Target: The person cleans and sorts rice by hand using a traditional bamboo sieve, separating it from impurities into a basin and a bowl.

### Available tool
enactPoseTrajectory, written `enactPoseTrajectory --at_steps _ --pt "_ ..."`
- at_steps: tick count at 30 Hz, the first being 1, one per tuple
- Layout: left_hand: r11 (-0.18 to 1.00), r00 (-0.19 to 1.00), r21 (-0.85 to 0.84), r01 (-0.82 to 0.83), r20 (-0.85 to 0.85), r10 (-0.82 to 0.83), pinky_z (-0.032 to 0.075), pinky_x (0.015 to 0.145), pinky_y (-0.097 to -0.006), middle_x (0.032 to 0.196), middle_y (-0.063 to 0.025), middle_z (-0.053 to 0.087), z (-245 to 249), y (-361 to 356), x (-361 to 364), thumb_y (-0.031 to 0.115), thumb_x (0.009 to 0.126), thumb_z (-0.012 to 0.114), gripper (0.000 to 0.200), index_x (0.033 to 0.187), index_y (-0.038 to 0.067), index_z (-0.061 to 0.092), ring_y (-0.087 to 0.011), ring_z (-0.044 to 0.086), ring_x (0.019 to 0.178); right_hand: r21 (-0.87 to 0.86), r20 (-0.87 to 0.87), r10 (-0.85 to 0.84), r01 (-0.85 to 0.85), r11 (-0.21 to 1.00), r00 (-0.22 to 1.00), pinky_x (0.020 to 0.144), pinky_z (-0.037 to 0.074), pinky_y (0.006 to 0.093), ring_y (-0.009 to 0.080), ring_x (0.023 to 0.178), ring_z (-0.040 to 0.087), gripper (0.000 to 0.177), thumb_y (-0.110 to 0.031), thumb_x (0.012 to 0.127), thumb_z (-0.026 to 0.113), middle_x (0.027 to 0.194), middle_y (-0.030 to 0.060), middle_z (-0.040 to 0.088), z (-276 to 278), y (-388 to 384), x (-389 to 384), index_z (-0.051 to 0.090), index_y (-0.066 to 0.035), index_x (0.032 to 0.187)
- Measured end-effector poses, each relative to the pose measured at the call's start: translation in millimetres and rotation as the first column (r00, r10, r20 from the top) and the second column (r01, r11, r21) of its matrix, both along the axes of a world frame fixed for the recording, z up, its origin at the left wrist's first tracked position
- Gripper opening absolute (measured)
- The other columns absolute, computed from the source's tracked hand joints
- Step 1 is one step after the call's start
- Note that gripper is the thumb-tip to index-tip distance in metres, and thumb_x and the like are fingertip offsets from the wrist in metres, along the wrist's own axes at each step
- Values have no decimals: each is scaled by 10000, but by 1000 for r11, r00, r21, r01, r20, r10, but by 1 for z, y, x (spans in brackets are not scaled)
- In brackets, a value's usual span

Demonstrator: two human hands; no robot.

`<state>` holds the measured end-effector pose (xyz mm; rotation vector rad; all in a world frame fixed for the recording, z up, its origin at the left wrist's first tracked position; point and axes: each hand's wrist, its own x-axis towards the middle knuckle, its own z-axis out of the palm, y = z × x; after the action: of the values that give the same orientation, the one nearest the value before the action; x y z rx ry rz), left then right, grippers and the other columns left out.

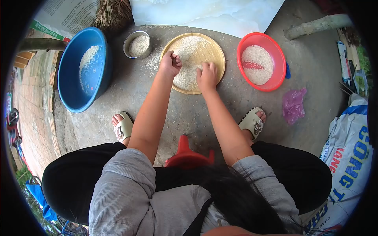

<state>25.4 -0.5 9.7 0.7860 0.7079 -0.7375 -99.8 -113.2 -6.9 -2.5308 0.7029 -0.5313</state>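
Observation:
A round yellow tray (217, 52) spread with white rice lies on the concrete ground in front of me. My left hand (170, 64) hovers at the tray's left rim, its fingers curled together as if pinching something too small to see. My right hand (207, 74) rests palm down on the rice near the tray's middle, fingers spread a little.
A blue basin (70, 74) with some rice stands at left, a small metal bowl (126, 44) of rice beside it, and a red basin (278, 59) of rice at right. A pink plastic bag (293, 104) and a printed sack (350, 149) lie right. A red stool (185, 151) is under me.

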Motion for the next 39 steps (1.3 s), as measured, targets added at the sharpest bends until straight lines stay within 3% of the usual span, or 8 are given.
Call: enactPoseTrajectory --at_steps 6,8,13,18,24,28,33,39 --pt "999 1000 35 28 -9 -28 412 471 -279 640 -70 534 -14 -2 -8 217 915 420 264 719 55 492 -163 475 518 271 -84 103 -77 960 991 765 437 425 316 896 544 103 -131 791 601 874 128 573 0 -2 12 583 -44 843" --pt "995 999 91 39 -6 -39 451 509 -293 676 -79 553 -10 -6 -8 210 921 403 261 773 28 518 -175 505 549 418 206 114 -193 888 972 735 452 379 277 808 570 105 -118 765 627 803 119 586 19 1 23 624 -36 830" --pt "963 991 -264 60 131 -26 484 659 -302 772 -97 573 -15 -9 -6 193 928 377 261 868 -5 536 -188 556 692 295 246 280 -347 890 928 781 438 398 301 877 535 98 -136 775 614 827 112 575 56 15 38 632 -70 844" --pt "992 996 -125 -18 -87 7 186 364 -240 488 31 274 8 -5 -4 238 915 400 372 565 153 303 -98 245 408 280 239 99 -167 946 966 822 418 405 328 930 507 187 -142 775 608 941 128 553 37 7 34 612 -70 947" --pt "984 999 -179 26 -39 -33 93 345 -259 454 52 160 11 8 -4 249 916 389 451 515 184 193 -94 133 372 14 -10 135 -135 991 991 823 417 408 322 923 525 250 -154 757 650 958 144 543 -1 3 -3 593 -57 980" --pt "983 999 -179 42 -18 -46 81 345 -257 451 53 150 14 12 -3 250 918 381 456 513 184 183 -94 124 368 190 -88 140 -122 974 986 785 441 406 318 885 544 169 -140 764 633 892 135 552 -17 -5 1 590 -50 901" --pt "995 997 -95 33 65 -27 290 402 -242 515 28 328 11 13 -3 222 929 391 328 612 134 395 -109 318 448 591 129 -105 8 807 986 652 469 330 235 693 609 114 -122 791 616 689 113 605 -4 -25 22 595 -12 768" --pt "995 994 -92 48 103 -39 482 606 -286 681 -60 554 17 -2 -11 193 919 408 231 778 46 516 -178 550 642 773 267 233 -352 527 935 685 469 275 146 713 589 160 -99 798 613 820 64 655 38 -27 44 666 -27 932"
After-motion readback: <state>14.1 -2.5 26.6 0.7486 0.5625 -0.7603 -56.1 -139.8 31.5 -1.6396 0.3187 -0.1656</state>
